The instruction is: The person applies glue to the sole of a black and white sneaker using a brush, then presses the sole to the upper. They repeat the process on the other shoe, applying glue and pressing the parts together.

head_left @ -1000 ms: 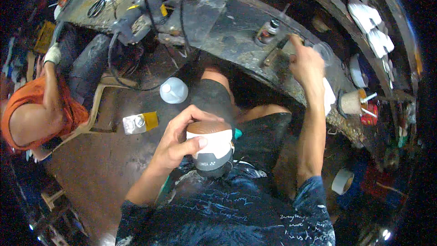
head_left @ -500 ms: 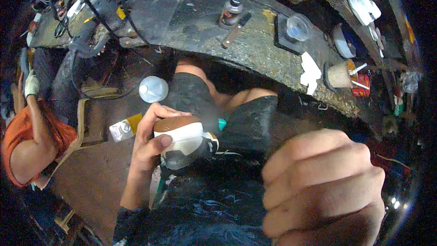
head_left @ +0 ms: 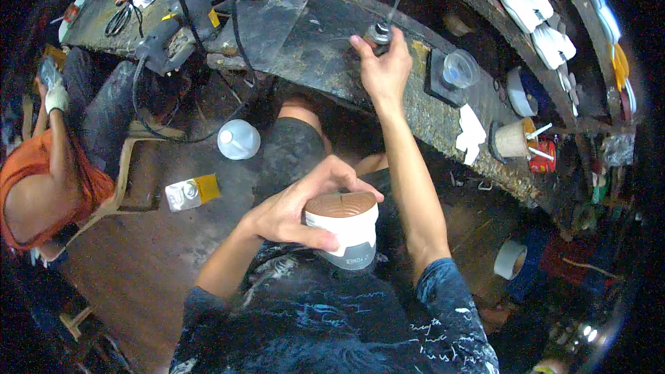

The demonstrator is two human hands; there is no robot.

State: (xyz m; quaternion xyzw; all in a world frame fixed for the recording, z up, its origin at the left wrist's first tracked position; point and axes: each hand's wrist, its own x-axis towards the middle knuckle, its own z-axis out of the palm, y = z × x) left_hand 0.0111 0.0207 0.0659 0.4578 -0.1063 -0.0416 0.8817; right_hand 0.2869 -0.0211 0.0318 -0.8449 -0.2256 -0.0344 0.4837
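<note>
My left hand is closed round a shoe, held upside down in front of my chest. Its ribbed brown sole faces up, with a white band and a grey part below. My right arm stretches out to the bench, where my right hand is at a small dark bottle with a grey top and a thin upright spout. Thumb and fingers are spread on either side of the bottle; the thumb looks apart from it. The palm hides part of the bottle and the bench behind it.
A clear tub stands on a dark block; white scraps and a beige pot are further right. White shoe parts hang upper right. A white jug is on the floor. At left sits a person in orange.
My right hand has gone from a fist close to the camera out to the bottle on the bench. My left hand has moved right with the shoe, whose sole now faces up more.
</note>
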